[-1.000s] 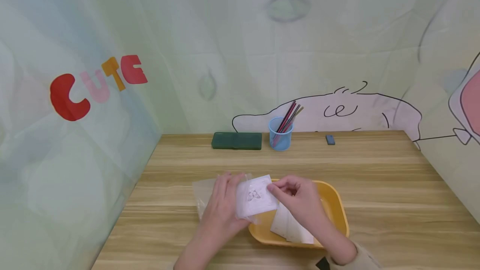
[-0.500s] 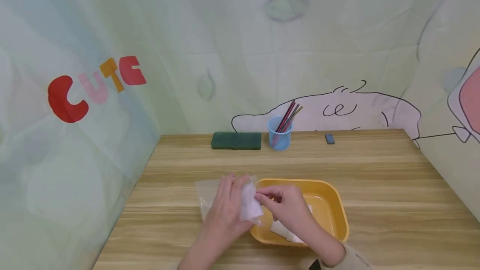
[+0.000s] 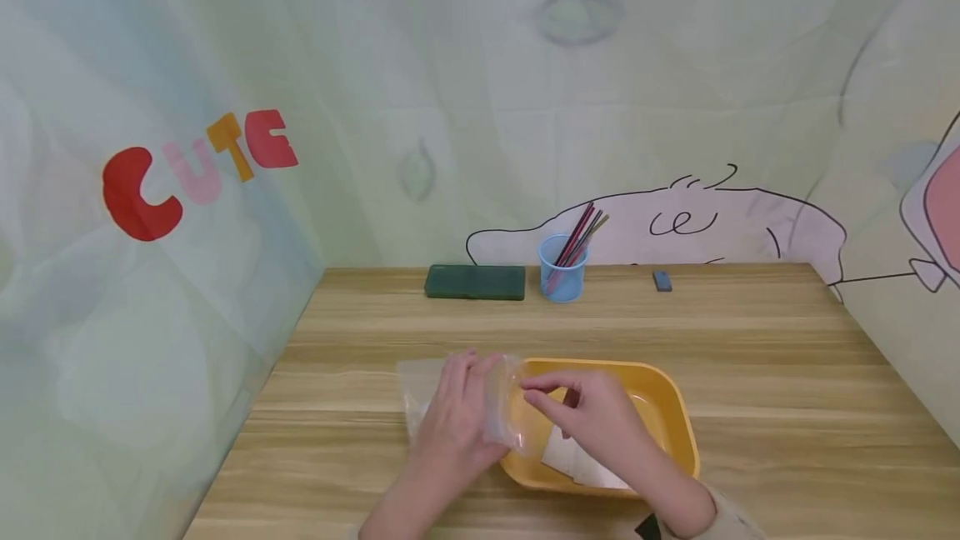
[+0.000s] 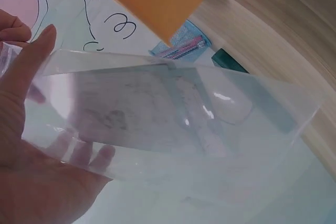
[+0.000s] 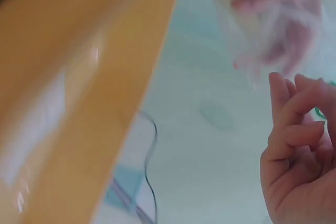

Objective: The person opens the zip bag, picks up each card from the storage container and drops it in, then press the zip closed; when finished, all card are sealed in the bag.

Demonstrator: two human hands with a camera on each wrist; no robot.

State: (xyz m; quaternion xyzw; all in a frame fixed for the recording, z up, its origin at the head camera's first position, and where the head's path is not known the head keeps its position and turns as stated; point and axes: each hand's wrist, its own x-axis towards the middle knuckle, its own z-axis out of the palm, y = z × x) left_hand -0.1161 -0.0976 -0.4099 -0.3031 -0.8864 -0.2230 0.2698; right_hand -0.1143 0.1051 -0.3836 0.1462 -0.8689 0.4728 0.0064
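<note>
My left hand (image 3: 456, 423) grips a clear plastic bag (image 3: 422, 380) by its mouth, thumb on one side and fingers on the other. Inside the bag, the left wrist view shows pale cards (image 4: 128, 111) overlapping through the film. My right hand (image 3: 596, 415) hovers by the bag's mouth, thumb and index fingertips close together with a small gap; in the right wrist view its fingers are loosely bent and nothing shows between them. Below it, white cards (image 3: 577, 463) lie in a yellow tray (image 3: 660, 382), partly hidden by the right hand and forearm.
At the back of the wooden table (image 3: 360, 323) lie a dark green case (image 3: 475, 282) and a small blue block (image 3: 662, 280). Between them stands a light blue cup (image 3: 562, 280) holding several pencils (image 3: 577, 236). A printed curtain (image 3: 420, 107) hangs behind.
The butterfly card pinched by my right hand has gone leftward into the bag. My right fingers have let go of it and drawn slightly back; my left hand keeps its grip.
</note>
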